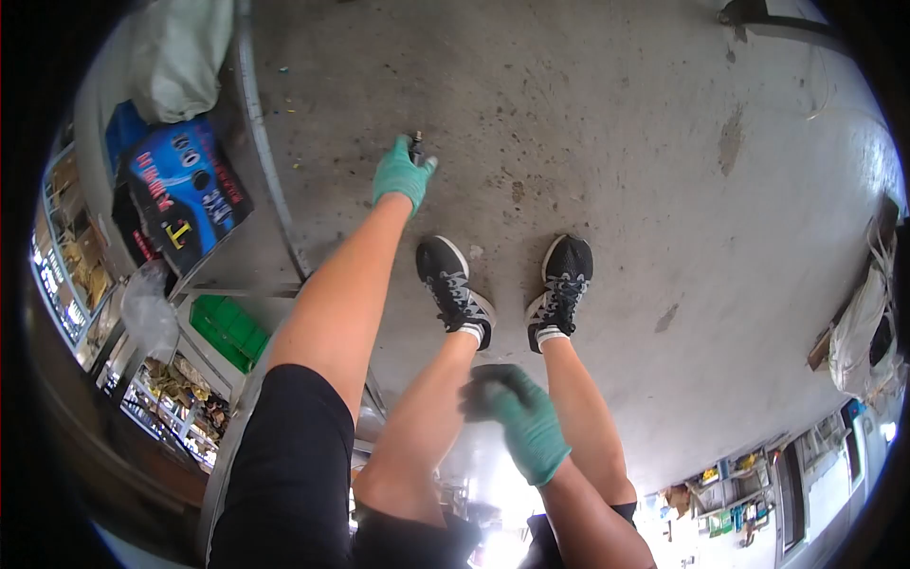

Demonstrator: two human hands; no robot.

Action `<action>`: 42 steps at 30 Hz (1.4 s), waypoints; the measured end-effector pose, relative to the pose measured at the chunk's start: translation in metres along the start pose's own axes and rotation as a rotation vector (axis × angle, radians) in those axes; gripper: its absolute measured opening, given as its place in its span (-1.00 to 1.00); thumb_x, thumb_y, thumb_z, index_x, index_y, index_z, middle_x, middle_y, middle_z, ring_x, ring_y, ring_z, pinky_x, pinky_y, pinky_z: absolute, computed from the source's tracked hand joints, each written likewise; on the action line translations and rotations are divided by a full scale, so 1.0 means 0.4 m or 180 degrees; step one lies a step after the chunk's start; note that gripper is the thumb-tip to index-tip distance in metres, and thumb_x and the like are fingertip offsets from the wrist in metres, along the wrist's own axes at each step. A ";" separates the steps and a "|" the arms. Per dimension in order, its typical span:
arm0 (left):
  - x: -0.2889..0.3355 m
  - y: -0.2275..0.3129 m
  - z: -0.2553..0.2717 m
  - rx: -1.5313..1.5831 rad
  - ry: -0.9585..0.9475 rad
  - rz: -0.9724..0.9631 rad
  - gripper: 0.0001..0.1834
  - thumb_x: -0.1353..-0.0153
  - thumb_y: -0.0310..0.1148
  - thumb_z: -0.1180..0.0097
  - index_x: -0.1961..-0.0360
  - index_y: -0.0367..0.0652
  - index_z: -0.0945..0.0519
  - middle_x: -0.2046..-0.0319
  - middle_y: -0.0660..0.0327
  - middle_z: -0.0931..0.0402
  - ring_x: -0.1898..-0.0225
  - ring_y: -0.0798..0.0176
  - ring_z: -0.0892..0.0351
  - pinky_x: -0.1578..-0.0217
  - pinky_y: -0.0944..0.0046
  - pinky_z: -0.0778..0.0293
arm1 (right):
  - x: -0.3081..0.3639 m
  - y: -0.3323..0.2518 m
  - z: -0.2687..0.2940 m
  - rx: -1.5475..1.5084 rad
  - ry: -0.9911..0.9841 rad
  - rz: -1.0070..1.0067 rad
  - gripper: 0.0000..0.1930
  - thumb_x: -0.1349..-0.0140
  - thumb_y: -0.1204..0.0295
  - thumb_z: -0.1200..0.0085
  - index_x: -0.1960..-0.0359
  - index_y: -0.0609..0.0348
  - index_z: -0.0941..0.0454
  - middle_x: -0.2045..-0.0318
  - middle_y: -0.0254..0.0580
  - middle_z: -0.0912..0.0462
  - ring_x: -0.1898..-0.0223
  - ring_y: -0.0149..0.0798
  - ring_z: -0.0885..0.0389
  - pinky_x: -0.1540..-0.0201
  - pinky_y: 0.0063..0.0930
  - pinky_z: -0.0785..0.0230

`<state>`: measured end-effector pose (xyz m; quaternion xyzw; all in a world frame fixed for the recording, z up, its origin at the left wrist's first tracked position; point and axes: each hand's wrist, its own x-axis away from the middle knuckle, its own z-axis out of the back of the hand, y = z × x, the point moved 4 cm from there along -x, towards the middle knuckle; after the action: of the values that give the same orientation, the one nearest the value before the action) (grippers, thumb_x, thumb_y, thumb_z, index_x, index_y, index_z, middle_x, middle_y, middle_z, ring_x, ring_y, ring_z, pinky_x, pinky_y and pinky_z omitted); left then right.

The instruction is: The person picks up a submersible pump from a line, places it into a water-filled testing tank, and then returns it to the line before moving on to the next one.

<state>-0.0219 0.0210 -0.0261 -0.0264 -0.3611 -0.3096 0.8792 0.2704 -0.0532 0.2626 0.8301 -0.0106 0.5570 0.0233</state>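
My left hand (405,175), in a green work glove with dark fingers, reaches forward over the grey floor. It is closed around a small dark object with a brassy metal tip (416,142), whose kind I cannot make out. My right hand (523,417), gloved the same way, hangs in front of my shins. Its fingers are smeared by motion, so their pose and anything in them cannot be read. Below the left hand stand my two black-and-grey sneakers (455,289), apart on the floor.
On the left lies a blue and black printed box (190,190) beneath a whitish sack (180,57). A green crate (227,330) and a clear plastic bag (150,308) are nearby. At the right edge sits a pale plastic bag (858,341). Stains mark the concrete floor (654,190).
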 end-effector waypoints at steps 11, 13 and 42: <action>0.072 -0.003 0.028 0.3550 -0.0709 0.0206 -0.83 -0.38 -0.37 -0.17 0.04 -0.08 -0.59 0.22 0.28 -0.65 0.30 0.29 -0.61 0.21 0.17 -0.60 | -0.082 -0.073 0.025 0.0190 -0.0258 0.0697 -0.66 -0.53 0.36 -0.01 -0.20 0.32 -0.48 0.02 0.00 -0.70 0.06 -0.13 -0.72 -0.07 -0.23 -0.59; 0.237 0.072 0.128 0.4726 -0.0889 0.0830 -0.82 -0.36 -0.37 -0.11 0.03 -0.02 -0.59 0.25 0.29 -0.63 0.30 0.27 -0.61 0.19 0.16 -0.61 | -0.089 -0.037 0.082 0.0163 0.0266 0.0734 -0.68 -0.52 0.37 0.00 -0.18 0.29 -0.49 0.02 0.00 -0.70 0.07 -0.12 -0.71 -0.03 -0.24 -0.60; 0.518 0.333 1.248 0.5708 0.1411 0.0104 -0.59 -0.48 -0.33 -0.08 -0.30 -0.16 -0.46 -0.04 0.25 -0.61 0.08 0.32 -0.61 0.01 0.29 -0.54 | 0.933 -1.356 -1.275 0.5026 0.0889 0.5517 -0.68 -0.52 0.26 0.01 -0.08 0.22 -0.63 0.07 -0.12 -0.75 0.03 -0.23 -0.66 -0.11 -0.36 -0.46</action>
<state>-0.1423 0.1545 0.5009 0.7192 -0.2887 0.1003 0.6239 -0.0355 0.5174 0.7863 0.2621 -0.2206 0.3251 -0.8815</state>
